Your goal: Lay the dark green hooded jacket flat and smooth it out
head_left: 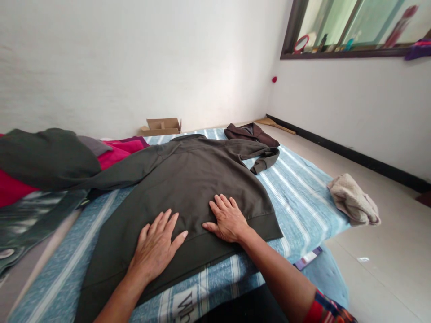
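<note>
A dark olive-grey jacket [198, 179] lies spread out on a blue-and-white striped cloth [296, 197]. Its lower hem is toward me and its collar points to the wall. One sleeve stretches out to the left, while the other is bent back at the right. Flat on the jacket's lower left part rests my left hand [155, 246], fingers extended. My right hand [229, 220] presses on the fabric a little farther right, its palm down and fingers spread. Neither hand grips anything.
Dark green and magenta clothes [123, 150] are heaped at the left, near striped denim-like fabric [30, 220]. A folded brown garment [251, 133] lies beyond the jacket. Behind stands a cardboard box [163, 126]. A beige cloth [353, 199] hangs over the right corner.
</note>
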The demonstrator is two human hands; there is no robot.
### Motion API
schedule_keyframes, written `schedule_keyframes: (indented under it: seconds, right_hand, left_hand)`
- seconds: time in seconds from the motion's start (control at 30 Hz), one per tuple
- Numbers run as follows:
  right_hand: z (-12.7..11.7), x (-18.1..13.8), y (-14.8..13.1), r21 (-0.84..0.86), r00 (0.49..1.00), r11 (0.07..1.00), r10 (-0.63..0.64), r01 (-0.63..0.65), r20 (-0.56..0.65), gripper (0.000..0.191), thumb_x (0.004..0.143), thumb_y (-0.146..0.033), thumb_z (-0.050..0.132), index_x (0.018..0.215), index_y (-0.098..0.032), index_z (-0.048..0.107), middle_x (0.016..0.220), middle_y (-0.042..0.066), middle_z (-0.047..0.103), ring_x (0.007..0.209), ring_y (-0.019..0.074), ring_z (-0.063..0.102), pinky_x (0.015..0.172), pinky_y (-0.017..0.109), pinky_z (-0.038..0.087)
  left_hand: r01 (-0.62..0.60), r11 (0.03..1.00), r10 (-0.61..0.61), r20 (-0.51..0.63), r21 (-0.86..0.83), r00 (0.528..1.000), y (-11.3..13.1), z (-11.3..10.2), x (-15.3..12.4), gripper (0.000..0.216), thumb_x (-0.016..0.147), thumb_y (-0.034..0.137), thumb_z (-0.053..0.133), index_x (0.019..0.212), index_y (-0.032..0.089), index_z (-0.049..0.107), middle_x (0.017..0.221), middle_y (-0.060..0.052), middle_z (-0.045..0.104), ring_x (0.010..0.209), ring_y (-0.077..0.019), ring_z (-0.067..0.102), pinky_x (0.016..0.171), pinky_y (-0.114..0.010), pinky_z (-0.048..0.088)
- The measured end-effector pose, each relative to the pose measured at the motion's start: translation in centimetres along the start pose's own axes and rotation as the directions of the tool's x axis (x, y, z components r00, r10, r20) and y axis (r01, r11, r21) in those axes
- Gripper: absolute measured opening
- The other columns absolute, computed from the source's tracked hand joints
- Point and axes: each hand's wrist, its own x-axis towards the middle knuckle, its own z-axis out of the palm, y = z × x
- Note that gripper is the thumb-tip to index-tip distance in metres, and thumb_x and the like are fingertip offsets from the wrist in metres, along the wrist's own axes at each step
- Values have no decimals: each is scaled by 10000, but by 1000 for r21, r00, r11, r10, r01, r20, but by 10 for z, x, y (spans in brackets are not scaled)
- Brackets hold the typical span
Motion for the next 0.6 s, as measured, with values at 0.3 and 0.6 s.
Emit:
schedule_keyframes:
  seconds: [0.3, 0.6]
  right_hand:
    - [-1, -1, 1, -4, 1000, 1000, 0, 0, 0, 777, 871, -682, 249, 1421, -138, 323, 1513, 134, 234, 1401, 283, 134, 1114, 485, 120]
    - [0, 0, 2, -15, 1000, 1000, -5, 5, -9, 773, 874, -675, 259, 1414, -127, 333, 1507, 143, 246, 1395, 294, 151, 1107, 491, 133]
  left_hand:
    - [-5, 1000, 5, -14, -7, 1000, 1, 0, 0, 600, 874, 472, 354, 1356, 128, 447, 1465, -127, 349, 1352, -288, 294, 1055, -485, 259]
    - [-9, 1000, 9, -20, -7, 1000, 2, 0, 0, 596, 876, 476, 355, 1354, 133, 448, 1466, -125, 348, 1353, -284, 293, 1055, -477, 260]
